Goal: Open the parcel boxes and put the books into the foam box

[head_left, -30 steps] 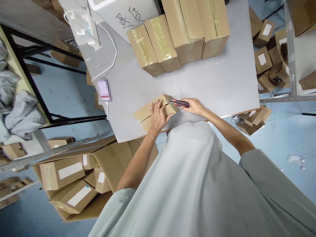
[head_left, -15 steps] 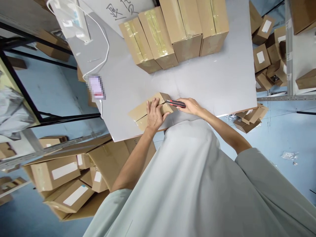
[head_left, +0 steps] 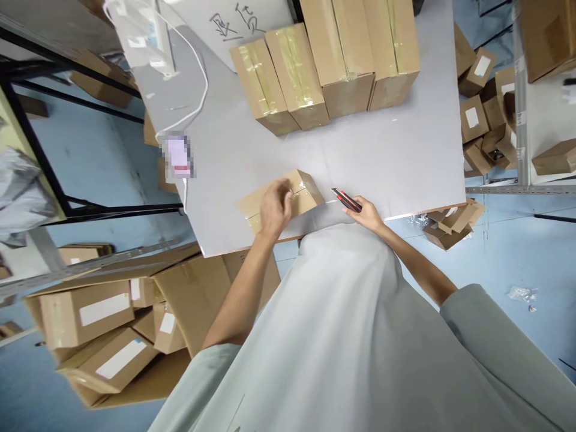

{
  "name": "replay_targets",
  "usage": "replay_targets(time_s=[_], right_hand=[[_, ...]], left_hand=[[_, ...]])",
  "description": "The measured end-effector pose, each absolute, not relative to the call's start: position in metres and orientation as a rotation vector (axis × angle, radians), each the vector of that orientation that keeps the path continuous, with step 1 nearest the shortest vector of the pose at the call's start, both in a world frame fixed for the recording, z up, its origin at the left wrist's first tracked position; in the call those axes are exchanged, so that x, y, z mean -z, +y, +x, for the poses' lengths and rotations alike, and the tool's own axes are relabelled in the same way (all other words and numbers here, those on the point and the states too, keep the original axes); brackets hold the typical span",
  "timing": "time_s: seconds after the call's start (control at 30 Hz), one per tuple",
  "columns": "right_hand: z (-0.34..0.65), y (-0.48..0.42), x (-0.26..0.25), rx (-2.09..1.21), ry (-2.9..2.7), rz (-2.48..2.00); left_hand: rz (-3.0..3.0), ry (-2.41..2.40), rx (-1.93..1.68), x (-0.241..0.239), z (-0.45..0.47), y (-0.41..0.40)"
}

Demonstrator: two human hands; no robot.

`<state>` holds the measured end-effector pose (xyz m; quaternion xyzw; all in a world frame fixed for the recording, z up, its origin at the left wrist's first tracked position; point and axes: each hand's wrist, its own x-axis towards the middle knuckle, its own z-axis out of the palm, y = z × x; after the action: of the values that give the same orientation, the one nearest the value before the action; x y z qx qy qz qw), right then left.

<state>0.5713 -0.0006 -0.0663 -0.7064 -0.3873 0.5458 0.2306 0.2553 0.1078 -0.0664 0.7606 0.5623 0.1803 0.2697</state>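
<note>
A small cardboard box lies at a slant near the front edge of the table, its top split by a seam along its length. My left hand is over the middle of this box, slightly blurred, fingers loosely bent and the thumb apart, holding nothing that I can see. Whether its fingertips touch the cardboard I cannot tell. To the right of the box, my right hand is closed round a red and black box cutter. Its blade end points up and left, apart from the box.
Several taped cardboard boxes stand in a row at the table's back. A phone on a white cable lies at the left edge, below a power strip. A large carton with several labelled boxes is at lower left.
My right hand has drawn the box cutter away from the box, to the right and slightly towards me. My left hand, flat on the box before, now has its fingers bent.
</note>
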Motion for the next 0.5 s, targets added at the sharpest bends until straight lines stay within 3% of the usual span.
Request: replay_targets(time_s=[0.17,0.27,0.5], right_hand=[[0.540,0.022,0.055,-2.003,-0.606,-1.678],[0.513,0.045,0.045,-2.144,-0.453,-1.468],[0.481,0.129,0.048,-1.831,-0.903,-1.608]], left_hand=[[1.868,1.878,-0.386,0.055,0.185,0.140],[1.826,1.900,-0.276,0.055,0.162,0.136],[1.563,1.985,-0.234,0.043,0.192,0.064]])
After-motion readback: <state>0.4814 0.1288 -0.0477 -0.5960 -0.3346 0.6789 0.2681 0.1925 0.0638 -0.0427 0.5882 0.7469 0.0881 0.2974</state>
